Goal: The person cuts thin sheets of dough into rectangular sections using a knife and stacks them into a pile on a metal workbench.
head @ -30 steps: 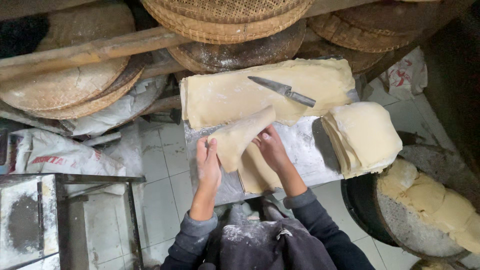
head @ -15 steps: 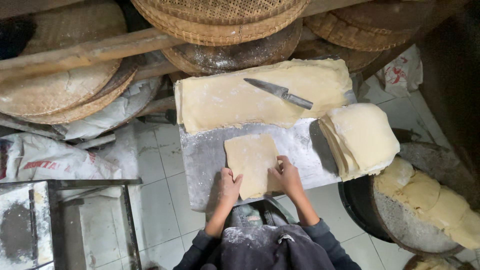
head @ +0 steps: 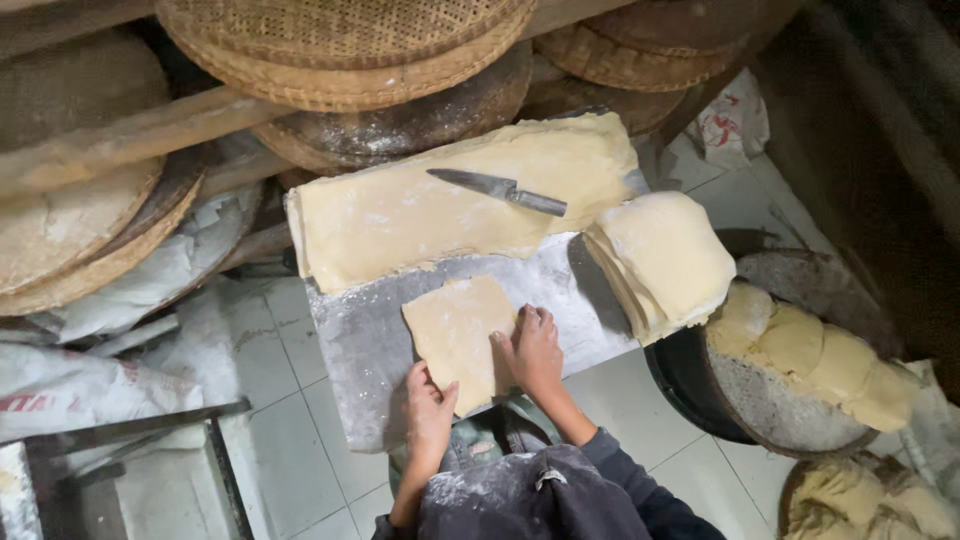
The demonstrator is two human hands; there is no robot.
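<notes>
Our left hand [head: 428, 410] and right hand [head: 535, 352] lie flat with loose fingers, gripping nothing, on the dough square [head: 460, 335] resting on the floured metal board [head: 365, 345]. Right, a round basket [head: 790, 410] holds dough slabs [head: 815, 345]. Farther off, a knife [head: 498, 188] rests on the large dough sheet [head: 400, 215]

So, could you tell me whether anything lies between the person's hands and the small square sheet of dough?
Nothing visible does. The left hand and the right hand both rest directly on the small dough sheet, at its near edge and right side.
</notes>
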